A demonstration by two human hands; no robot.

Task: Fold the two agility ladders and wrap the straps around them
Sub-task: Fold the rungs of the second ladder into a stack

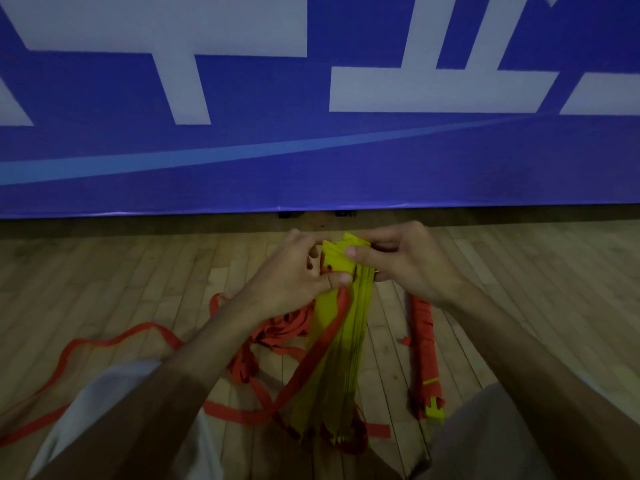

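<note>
A stack of yellow ladder rungs (341,344) stands on end between my knees, tilted away from me. My left hand (294,271) grips its far end from the left, thumb pressed on the yellow face. My right hand (405,261) grips the same end from the right, thumb across the top rung. A loose red strap (311,362) runs down the stack's left side and trails in loops over the floor to the left. A second ladder (424,344) lies on the floor to the right, bundled and wound in red strap, with a yellow end showing.
A blue banner (311,150) with white shapes stands along the far edge of the wooden floor (121,278). My knees in light clothing (114,410) frame the bottom corners. Tangled red strap covers the floor left of the stack.
</note>
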